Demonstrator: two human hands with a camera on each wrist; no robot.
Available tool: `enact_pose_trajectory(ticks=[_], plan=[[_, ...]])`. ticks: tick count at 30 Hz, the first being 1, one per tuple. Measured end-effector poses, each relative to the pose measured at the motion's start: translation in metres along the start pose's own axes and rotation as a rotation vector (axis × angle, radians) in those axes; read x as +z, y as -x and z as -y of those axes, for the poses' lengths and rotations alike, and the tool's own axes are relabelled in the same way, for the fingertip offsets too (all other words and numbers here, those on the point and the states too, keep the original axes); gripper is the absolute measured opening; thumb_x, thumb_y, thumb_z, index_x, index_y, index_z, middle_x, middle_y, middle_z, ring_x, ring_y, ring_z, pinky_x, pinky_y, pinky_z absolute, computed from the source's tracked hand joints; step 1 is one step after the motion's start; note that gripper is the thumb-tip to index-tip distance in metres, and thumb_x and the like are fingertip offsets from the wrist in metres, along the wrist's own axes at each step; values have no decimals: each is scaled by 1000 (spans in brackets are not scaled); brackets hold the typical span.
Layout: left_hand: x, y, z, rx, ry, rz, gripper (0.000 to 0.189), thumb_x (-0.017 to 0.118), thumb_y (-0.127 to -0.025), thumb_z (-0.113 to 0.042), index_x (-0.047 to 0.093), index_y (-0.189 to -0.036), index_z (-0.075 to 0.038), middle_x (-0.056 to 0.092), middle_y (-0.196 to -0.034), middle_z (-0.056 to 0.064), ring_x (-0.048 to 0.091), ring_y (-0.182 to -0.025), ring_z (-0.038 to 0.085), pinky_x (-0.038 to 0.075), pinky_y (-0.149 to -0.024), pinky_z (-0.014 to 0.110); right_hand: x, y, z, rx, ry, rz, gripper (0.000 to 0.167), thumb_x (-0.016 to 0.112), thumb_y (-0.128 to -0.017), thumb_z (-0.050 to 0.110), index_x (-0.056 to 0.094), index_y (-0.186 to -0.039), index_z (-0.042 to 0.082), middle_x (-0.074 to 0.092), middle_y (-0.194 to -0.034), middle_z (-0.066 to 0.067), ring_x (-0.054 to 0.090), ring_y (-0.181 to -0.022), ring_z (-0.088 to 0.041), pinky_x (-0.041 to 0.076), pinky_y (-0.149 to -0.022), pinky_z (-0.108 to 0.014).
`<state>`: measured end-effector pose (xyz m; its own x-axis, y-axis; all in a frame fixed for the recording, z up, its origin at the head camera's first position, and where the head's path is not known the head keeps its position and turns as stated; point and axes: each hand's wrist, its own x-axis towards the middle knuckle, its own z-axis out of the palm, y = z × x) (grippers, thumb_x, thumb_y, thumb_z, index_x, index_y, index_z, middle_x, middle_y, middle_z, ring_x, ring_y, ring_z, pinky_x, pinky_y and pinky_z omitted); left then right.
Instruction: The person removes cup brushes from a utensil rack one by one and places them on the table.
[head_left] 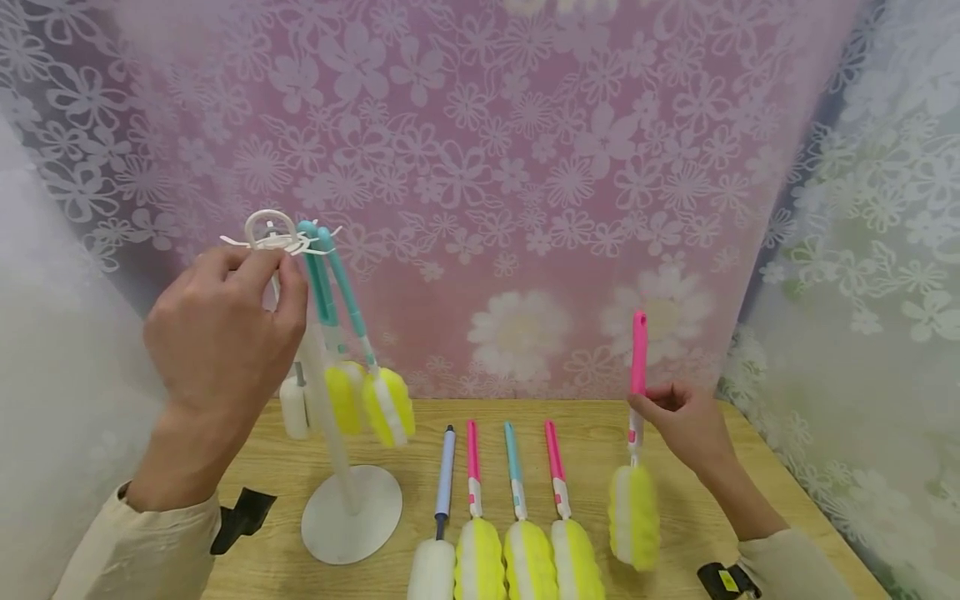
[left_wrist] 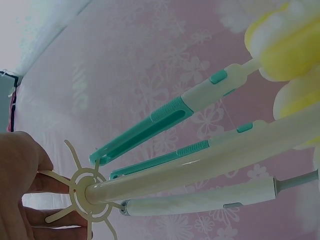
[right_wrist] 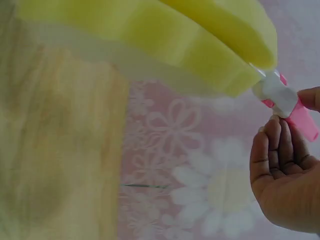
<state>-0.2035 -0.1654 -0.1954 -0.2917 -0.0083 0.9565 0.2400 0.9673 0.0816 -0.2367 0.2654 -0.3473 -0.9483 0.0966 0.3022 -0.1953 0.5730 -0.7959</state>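
My left hand [head_left: 225, 333] holds the hooked top of a white rack stand [head_left: 333, 433] with its fingertips. In the left wrist view, the fingers of that hand [left_wrist: 20, 185] lie among the hooks of the ring [left_wrist: 90, 195]. Two teal-handled sponge brushes [head_left: 348, 292] hang from hooks, along with a brush with a white sponge [head_left: 295, 408]. Off to the right, my right hand [head_left: 693, 425] pinches a pink-handled sponge brush [head_left: 633, 517] upright, handle up. Its yellow and white sponge [right_wrist: 150, 30] fills the top of the right wrist view.
Side by side on the wooden table [head_left: 420, 417] lie a lavender-handled brush [head_left: 446, 475], a pink-handled brush [head_left: 473, 467], a teal-handled brush [head_left: 513, 467] and another pink-handled brush [head_left: 556, 467]. The stand's round base [head_left: 330, 533] is at left. A flowered curtain [head_left: 480, 167] hangs behind.
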Motion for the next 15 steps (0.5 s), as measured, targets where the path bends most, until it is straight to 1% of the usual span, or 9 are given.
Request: enact_pose_trajectory(ticks=[3,7,10,13,15], plan=[[0,0,1,2,-5,-1,36,45,-94,-28,73,-97,-6,65,-85,19,58,-64,39,42,-52,51,2,2,-14,114,22,100,40,67,-88,36,64,-99,-3,64,-87,-9,59,-78,-20,48,-63,-30],[-1,-1,1,7,-7,2,37,45,-94,-29,73,-98,-6,64,-85,19,58,-64,39,42,-51,50,11,4,-32,238,25,209,41,66,-88,37,61,-95,-3,61,-85,-8,57,-76,-21,49,-67,-33],[-1,-1,0,5,-7,9,37,45,-95,-29,73,-99,-6,64,-85,19,58,-64,39,42,-51,51,20,7,-43,291,13,266,36,67,-88,34,59,-88,-1,59,-79,-7,55,-72,-21,51,-68,-34],[-1,0,0,3,-6,18,38,45,-95,-29,73,-100,-5,64,-86,20,58,-64,39,43,-51,51,30,8,-54,336,-7,307,33,67,-87,31,58,-76,2,54,-67,-4,48,-60,-17,48,-62,-32],[-1,0,0,2,-5,19,37,45,-95,-29,73,-100,-5,64,-86,20,59,-65,39,43,-52,51,37,8,-61,369,-11,328,34,67,-87,30,54,-67,5,50,-58,-2,43,-54,-14,46,-57,-30]])
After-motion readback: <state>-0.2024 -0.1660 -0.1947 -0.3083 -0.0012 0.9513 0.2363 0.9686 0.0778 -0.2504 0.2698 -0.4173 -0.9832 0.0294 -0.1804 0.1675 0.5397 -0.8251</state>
